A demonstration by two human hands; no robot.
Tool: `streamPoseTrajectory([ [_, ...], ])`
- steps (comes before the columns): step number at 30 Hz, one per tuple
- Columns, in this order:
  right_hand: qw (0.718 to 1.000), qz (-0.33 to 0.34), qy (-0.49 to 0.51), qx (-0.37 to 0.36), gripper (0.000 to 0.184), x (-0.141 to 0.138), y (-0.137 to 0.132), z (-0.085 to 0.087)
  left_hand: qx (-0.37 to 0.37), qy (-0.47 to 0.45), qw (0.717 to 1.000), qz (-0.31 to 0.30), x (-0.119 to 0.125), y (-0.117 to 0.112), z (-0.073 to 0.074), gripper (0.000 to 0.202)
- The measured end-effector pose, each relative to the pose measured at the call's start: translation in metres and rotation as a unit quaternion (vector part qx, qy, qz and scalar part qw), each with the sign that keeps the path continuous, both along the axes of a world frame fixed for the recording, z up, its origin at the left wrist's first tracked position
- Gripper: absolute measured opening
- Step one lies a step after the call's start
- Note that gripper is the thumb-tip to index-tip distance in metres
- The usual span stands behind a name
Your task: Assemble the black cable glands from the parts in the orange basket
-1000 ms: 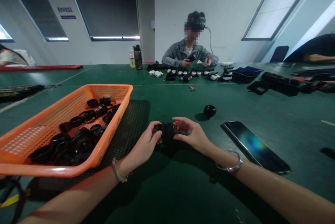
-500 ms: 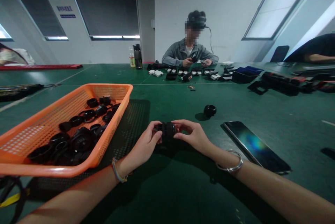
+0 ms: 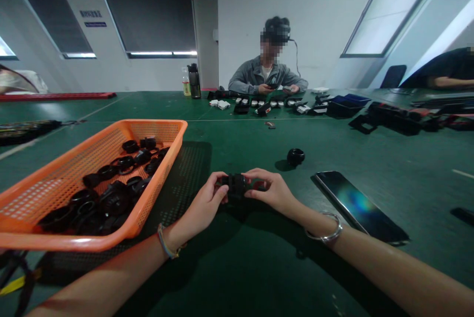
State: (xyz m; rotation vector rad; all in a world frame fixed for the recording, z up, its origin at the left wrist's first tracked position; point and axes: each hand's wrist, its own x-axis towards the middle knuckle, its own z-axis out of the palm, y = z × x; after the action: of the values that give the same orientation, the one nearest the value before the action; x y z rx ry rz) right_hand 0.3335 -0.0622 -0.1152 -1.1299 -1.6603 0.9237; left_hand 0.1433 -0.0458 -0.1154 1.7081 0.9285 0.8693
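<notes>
A black ridged cylindrical plastic part is held between my two hands, just over the green table. From its left side, my left hand pinches it with thumb and fingers. On the right end, the thumb and fingertips of my right hand close on the same part. Its finer details are too dark to make out. A similar black ring-shaped part rests alone on the table, beyond my right hand.
To my left stands an orange basket with several black parts inside. A phone lies by my right forearm. Across the table a person sits behind a row of small black and white pieces. Bottles stand at the far edge.
Both hands stay almost in place on the black part, with only a slight shift of the right fingers. The whole view has moved very slightly.
</notes>
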Motion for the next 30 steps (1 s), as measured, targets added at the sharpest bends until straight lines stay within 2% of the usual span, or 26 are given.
streamPoseTrajectory([
  [2,1.0,-0.003,0.004,0.002,0.033,-0.0007,-0.0004,-0.0001,0.0,-0.001,1.0,-0.002,0.0001,0.0002,-0.0002,0.02],
  [7,1.0,-0.003,0.027,0.01,0.047,-0.0022,-0.0021,-0.0003,0.003,-0.004,1.0,-0.008,-0.0006,0.001,-0.0024,0.021],
  [13,0.999,-0.004,-0.017,0.037,0.036,-0.0009,-0.0019,0.0018,0.0,-0.012,1.0,-0.009,-0.0018,0.0017,-0.0054,0.022],
  [19,1.0,-0.006,-0.015,0.02,0.036,-0.0014,-0.0026,0.0048,0.008,-0.009,1.0,-0.009,-0.002,0.0025,-0.0061,0.023],
  [27,1.0,0.013,0.003,-0.008,0.044,-0.0001,-0.0015,-0.0005,0.008,-0.007,1.0,-0.007,-0.0018,0.0009,-0.0037,0.022],
  [30,1.0,0.01,-0.012,-0.007,0.041,0.0,-0.0011,-0.0007,0.005,-0.009,1.0,-0.006,-0.0011,0.0013,-0.0034,0.021],
])
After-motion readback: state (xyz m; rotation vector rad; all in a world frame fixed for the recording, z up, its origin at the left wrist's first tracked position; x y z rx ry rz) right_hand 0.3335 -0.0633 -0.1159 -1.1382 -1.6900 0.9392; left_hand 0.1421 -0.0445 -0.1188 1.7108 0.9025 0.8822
